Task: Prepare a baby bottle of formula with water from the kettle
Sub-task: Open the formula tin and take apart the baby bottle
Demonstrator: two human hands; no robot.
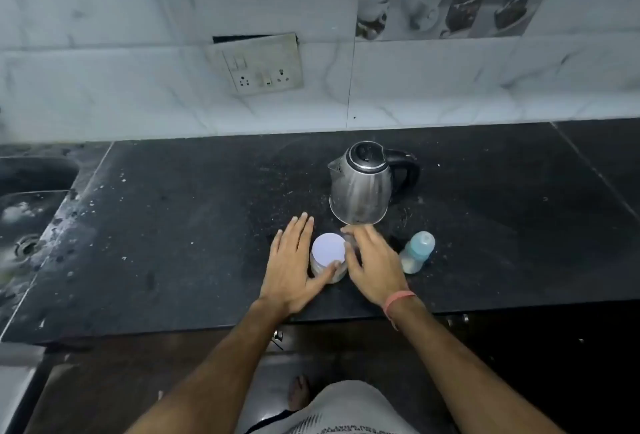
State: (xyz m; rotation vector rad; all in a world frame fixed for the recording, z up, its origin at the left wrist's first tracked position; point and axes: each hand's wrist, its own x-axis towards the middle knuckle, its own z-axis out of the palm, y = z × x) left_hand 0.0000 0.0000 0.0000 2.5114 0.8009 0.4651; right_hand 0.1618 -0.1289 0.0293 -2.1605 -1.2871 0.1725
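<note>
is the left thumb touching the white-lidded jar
Touching. The head view shows the left hand's thumb lying against the near side of the white-lidded jar, just under the lid rim, with no gap visible.

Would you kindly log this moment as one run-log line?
hands: left hand, right hand flank capped jar | kettle, bottle: untouched

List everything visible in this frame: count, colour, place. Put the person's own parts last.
jar: one, clear with white lid, front centre of the counter, between the hands
kettle: one, steel with black lid and handle, behind the jar
baby bottle: one, pale blue, right of the jar
counter: one, black
sink: one, dark, far left
switchboard: one, off-white, on the tiled wall
left hand: one, fingers straight, thumb against the jar
right hand: one, against the jar, pink band at the wrist
</note>
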